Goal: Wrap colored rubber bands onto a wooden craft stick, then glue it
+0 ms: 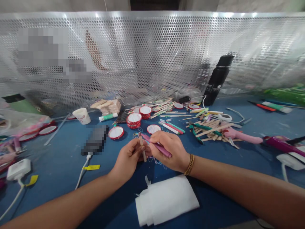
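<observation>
Stick: a thin wooden stick (143, 153) is up off the table, in front of the person, nearly upright and leaning a bit.
Left hand: the left hand (128, 159) pinches the stick between its thumb and fingers.
Pink pen: a fat pink pen (163, 150) slants across to the stick, with its tip by the stick's top end. I cannot tell if they touch.
Right hand: the right hand (170, 148) is curled around the pen and grips it. A gold bracelet (190, 164) is on that wrist.
Under the hands: little coloured loops (157, 161) lie on the blue table (114, 203).
Close to the person: a folded white cloth (169, 200) lies flat.
Just past the hands: round things with red edges, one of them a flat disc (116, 133), and a row of thin pens (171, 128).
To the left: a dark phone (95, 140) with a white cable (82, 175), and a paper cup (81, 116) standing up.
To the right: a messy stick pile (214, 130), with a pink tool (245, 136) beside it.
At the back: a black bottle (218, 79) leans by a silver screen (152, 41) full of holes.
</observation>
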The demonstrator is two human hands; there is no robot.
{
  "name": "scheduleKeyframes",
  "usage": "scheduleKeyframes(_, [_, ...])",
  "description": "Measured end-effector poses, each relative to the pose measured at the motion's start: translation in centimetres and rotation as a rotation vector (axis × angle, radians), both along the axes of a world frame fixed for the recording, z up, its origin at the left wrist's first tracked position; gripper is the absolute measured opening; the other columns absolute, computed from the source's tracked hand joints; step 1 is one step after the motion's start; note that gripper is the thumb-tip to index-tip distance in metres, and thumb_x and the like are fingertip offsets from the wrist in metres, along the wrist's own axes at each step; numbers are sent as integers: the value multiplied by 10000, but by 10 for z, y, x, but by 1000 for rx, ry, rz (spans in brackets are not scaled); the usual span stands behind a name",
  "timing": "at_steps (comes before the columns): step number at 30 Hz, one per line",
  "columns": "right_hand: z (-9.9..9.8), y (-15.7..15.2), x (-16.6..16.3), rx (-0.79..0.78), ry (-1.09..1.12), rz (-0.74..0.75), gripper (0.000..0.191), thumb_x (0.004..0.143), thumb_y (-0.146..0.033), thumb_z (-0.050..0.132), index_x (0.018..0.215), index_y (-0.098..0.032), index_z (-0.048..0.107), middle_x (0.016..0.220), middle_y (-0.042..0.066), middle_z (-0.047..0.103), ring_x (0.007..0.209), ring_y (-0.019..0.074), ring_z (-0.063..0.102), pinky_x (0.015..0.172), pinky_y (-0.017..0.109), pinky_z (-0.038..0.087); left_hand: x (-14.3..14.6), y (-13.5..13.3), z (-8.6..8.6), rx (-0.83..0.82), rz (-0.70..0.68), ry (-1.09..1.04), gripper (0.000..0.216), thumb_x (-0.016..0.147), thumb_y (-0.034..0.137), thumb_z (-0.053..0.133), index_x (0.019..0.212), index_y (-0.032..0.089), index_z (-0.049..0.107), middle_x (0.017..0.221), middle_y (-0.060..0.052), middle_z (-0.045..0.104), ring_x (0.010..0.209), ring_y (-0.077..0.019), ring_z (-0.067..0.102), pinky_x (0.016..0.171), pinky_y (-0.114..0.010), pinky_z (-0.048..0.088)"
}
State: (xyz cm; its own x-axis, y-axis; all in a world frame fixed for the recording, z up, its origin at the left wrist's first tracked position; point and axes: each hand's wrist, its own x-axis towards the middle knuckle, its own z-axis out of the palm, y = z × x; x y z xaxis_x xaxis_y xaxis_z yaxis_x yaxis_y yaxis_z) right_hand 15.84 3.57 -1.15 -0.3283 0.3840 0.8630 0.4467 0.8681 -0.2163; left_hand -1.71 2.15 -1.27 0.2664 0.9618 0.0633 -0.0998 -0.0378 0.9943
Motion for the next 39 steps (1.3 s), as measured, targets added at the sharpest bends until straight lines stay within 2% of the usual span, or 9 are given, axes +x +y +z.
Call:
scheduleKeyframes(6, [1, -1, -1, 23, -32, 17, 57, 885, -181, 559, 901, -231, 538, 825, 23, 686, 789, 155, 680, 729, 278, 550, -1, 1, -2, 39, -5, -4, 257, 800, 395, 729, 898, 172, 646, 891, -34, 735, 722, -156, 685, 659, -258, 559])
scheduleKeyframes(19, [0, -1, 0, -2, -15, 7, 57, 885, -178, 557, 884, -229, 531, 811, 19, 675, 794, 159, 676, 739, 288, 549, 0, 1, -1, -4, -5, -27, 259, 789, 389, 741, 900, 176, 644, 875, -30, 731, 722, -166, 690, 644, -268, 564])
scheduleKeyframes(39, [2, -2, -1, 7, -33, 18, 46, 897, -183, 551, 895, -222, 527, 840, 37, 686, 800, 164, 669, 748, 298, 546, -1, 3, -3, 26, -11, -13, 236, 817, 370, 717, 932, 173, 660, 882, -25, 729, 715, -143, 670, 655, -243, 552])
